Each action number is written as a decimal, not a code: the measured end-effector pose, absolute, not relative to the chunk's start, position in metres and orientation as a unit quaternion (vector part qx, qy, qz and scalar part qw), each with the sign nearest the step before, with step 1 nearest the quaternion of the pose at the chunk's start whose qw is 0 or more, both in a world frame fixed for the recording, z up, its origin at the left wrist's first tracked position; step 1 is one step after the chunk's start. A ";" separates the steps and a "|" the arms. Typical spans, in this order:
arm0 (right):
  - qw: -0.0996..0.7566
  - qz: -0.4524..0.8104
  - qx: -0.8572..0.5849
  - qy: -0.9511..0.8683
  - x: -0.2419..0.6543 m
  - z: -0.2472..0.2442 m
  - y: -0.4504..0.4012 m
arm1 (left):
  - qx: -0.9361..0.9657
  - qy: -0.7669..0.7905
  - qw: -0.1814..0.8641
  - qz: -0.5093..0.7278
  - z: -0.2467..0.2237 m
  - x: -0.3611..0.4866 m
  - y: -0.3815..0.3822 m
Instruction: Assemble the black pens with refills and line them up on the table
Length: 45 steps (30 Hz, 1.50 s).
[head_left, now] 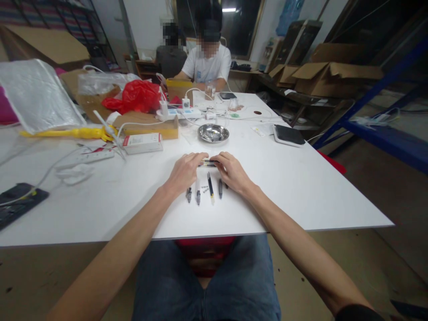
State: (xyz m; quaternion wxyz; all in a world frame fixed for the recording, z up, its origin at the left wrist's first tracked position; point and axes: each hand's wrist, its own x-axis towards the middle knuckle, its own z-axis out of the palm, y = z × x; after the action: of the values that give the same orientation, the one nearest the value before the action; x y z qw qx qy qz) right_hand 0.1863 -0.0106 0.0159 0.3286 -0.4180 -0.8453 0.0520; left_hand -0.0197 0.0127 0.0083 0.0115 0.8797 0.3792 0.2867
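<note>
Between my two hands a few thin dark and clear pen refills lie crosswise just above a row of pen parts. My left hand has its fingers closed at the left ends of the refills. At their right ends, my right hand has its fingers curled round them. Nearer to me on the white table are a clear pen barrel, another clear part, a dark refill with a yellowish end and a dark grey pen part. Tiny springs lie among them.
A shiny metal dish stands beyond my hands. To the left are a white box, cables, a power strip and a red bag. A black device lies at the right. Two people sit at the back.
</note>
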 end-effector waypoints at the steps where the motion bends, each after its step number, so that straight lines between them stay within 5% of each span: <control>1: 0.334 0.050 -0.419 -0.843 0.186 0.016 -0.010 | 0.886 0.365 0.008 0.285 0.008 -0.019 0.012; 14: 0.359 0.038 -0.450 -0.817 0.202 0.024 -0.004 | 0.891 0.400 -0.025 0.216 0.012 -0.023 0.011; 22: 0.523 0.145 -0.484 -0.686 0.210 0.026 0.001 | 0.837 0.445 -0.015 0.319 0.014 -0.037 0.020; 31: 0.354 0.278 -0.421 -0.788 0.192 0.024 -0.011 | 0.823 0.454 0.033 0.340 0.012 -0.034 0.018; 45: 0.326 0.277 -0.343 -0.836 0.177 0.016 -0.016 | 0.827 0.464 0.053 0.313 0.013 -0.030 0.015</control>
State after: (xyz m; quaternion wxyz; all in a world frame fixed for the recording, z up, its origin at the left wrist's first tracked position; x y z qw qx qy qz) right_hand 0.1767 -0.0157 0.0161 0.3259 -0.3433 -0.8363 0.2768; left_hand -0.0304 0.0145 0.0131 0.0530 0.8273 0.4635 0.3130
